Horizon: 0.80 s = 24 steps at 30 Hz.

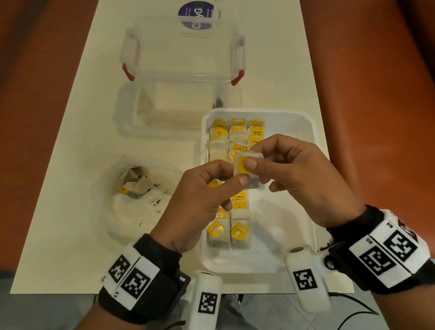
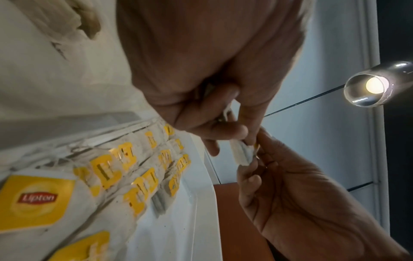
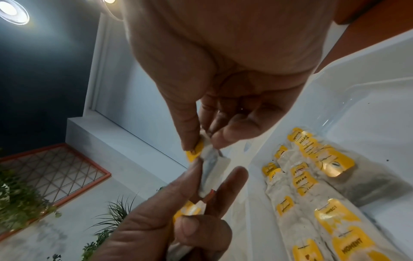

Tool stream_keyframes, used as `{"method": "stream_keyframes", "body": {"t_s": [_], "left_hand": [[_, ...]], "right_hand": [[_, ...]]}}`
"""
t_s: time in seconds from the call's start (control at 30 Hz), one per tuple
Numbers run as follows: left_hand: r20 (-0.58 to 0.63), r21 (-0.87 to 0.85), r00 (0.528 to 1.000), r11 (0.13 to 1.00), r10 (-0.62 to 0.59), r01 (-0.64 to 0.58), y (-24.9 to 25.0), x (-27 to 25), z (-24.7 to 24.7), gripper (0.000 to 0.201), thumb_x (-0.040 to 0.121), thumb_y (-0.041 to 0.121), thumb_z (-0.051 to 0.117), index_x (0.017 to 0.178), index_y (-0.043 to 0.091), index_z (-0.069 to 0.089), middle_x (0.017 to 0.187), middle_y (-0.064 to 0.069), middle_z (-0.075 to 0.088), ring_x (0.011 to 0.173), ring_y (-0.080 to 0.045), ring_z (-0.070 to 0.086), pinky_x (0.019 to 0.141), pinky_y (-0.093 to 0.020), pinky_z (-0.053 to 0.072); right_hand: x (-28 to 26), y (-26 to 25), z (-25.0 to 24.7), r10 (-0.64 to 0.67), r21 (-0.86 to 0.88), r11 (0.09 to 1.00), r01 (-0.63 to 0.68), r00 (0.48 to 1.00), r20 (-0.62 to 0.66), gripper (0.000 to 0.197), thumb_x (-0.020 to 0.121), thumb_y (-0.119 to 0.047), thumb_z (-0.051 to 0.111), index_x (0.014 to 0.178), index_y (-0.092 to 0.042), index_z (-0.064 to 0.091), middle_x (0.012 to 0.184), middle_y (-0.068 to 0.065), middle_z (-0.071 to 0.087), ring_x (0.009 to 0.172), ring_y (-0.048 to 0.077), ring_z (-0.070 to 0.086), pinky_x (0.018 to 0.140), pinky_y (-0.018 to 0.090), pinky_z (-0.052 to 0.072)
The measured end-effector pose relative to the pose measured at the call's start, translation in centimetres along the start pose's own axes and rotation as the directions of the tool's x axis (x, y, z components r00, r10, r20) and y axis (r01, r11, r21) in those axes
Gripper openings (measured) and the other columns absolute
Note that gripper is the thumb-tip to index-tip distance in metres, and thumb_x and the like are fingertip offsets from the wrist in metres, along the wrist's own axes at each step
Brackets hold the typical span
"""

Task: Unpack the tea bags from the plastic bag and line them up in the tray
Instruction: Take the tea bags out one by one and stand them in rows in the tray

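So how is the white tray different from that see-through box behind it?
The white tray is opaque and shallow, while the clear plastic container is see-through and deeper. The tray holds rows of tea bags; the container shows none. The container's lid, with red clips, leans on its far edge; the tray has no lid. Both are rectangular and sit on the cream table.

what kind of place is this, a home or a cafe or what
Likely a cafe or canteen booth, though a home nook is possible: a narrow cream table runs between orange-brown padded bench seats, under recessed ceiling lights, with potted plants nearby.
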<state>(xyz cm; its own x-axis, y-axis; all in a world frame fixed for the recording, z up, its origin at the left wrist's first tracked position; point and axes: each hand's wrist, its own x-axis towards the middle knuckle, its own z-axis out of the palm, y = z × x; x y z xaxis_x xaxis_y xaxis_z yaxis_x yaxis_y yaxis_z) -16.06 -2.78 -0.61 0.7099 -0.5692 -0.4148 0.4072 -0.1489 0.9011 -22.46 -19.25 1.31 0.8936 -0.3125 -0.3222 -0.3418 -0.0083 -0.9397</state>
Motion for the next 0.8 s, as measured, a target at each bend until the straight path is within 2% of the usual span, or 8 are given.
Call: {"method": "stream_keyframes", "body": {"t_s": [0.07,0.17,0.23,0.37,0.43,0.57,0.63,0.8], "left_hand": [[-0.027,0.018,1.000,1.000,0.014,-0.013,-0.2,0.2,0.1,0.012,0.089,0.014,0.071,0.079,0.014,0.065,0.058,0.013,0.054,0.045,-0.007,0.047,0.041,-0.008,0.033],[-0.007,0.038,1.000,0.999,0.017,-0.017,-0.2,0.1,0.1,0.010,0.089,0.016,0.072,0.085,0.009,0.066,0.067,0.008,0.055,0.045,-0.009,0.048,0.041,-0.009,0.033],[0.015,0.057,1.000,0.998,0.018,-0.019,-0.3,0.0,0.3,0.009,0.088,0.015,0.072,0.090,0.007,0.068,0.074,0.003,0.057,0.046,-0.010,0.050,0.042,-0.009,0.034],[-0.018,0.074,1.000,0.997,0.016,-0.014,-0.5,0.2,0.5,0.006,0.088,0.015,0.073,0.082,0.016,0.070,0.071,0.006,0.058,0.047,-0.011,0.050,0.043,-0.010,0.035],[-0.032,0.063,0.999,0.998,0.008,-0.006,-0.4,0.2,0.4,0.003,0.087,0.015,0.074,0.087,0.014,0.072,0.075,0.004,0.061,0.047,-0.010,0.050,0.042,-0.011,0.035],[-0.112,0.009,0.993,0.999,-0.032,0.033,-0.3,-0.1,-0.4,0.015,0.086,0.018,0.074,0.100,0.012,0.072,0.095,-0.012,0.072,0.049,-0.007,0.051,0.041,-0.010,0.035],[-0.130,-0.026,0.989,0.997,-0.070,0.067,-0.4,-0.2,-1.1,0.009,0.089,0.021,0.071,0.096,0.017,0.071,0.099,-0.012,0.074,0.053,-0.006,0.053,0.042,-0.013,0.035],[-0.114,-0.188,0.980,0.972,-0.165,0.142,-1.0,-1.0,-2.4,0.010,0.090,0.011,0.067,0.098,0.017,0.069,0.093,-0.007,0.073,0.072,-0.010,0.066,0.058,-0.021,0.053]], "right_hand": [[0.0,0.1,-0.1,-0.019,-0.026,0.999,0.019,1.000,0.007,0.009,0.085,-0.021,0.076,0.091,-0.022,0.070,0.072,-0.007,0.066,0.067,0.008,0.058,0.058,0.022,0.046],[-0.1,0.3,-0.2,-0.021,-0.051,0.998,0.022,0.999,0.032,0.011,0.085,-0.017,0.076,0.096,-0.016,0.073,0.081,0.007,0.072,0.072,0.012,0.059,0.062,0.023,0.046],[-0.1,0.5,-0.3,-0.024,-0.046,0.999,0.025,0.999,0.026,0.010,0.085,-0.013,0.075,0.095,-0.013,0.074,0.077,0.008,0.071,0.070,0.010,0.060,0.063,0.020,0.045],[0.1,0.9,-0.7,0.023,-0.027,0.999,-0.023,1.000,0.005,0.011,0.083,-0.014,0.078,0.093,-0.013,0.073,0.079,0.007,0.072,0.074,0.014,0.062,0.066,0.024,0.048],[0.3,1.0,-0.9,0.057,-0.002,0.998,-0.057,0.998,-0.026,0.012,0.083,-0.016,0.078,0.093,-0.013,0.073,0.086,0.013,0.074,0.080,0.016,0.065,0.068,0.026,0.050],[1.4,1.6,-1.7,0.104,0.069,0.993,-0.096,0.986,-0.130,0.006,0.088,-0.016,0.073,0.089,-0.021,0.069,0.084,-0.001,0.074,0.085,0.015,0.070,0.074,0.028,0.051],[2.3,2.6,-2.2,0.130,0.035,0.991,-0.127,0.982,-0.139,0.007,0.091,-0.015,0.071,0.089,-0.022,0.070,0.090,0.002,0.074,0.089,0.019,0.070,0.076,0.030,0.052],[3.1,5.2,-2.4,0.255,-0.117,0.957,-0.264,0.963,-0.085,0.006,0.093,-0.010,0.068,0.093,-0.016,0.069,0.092,0.006,0.072,0.085,0.019,0.065,0.070,0.027,0.050]]}}
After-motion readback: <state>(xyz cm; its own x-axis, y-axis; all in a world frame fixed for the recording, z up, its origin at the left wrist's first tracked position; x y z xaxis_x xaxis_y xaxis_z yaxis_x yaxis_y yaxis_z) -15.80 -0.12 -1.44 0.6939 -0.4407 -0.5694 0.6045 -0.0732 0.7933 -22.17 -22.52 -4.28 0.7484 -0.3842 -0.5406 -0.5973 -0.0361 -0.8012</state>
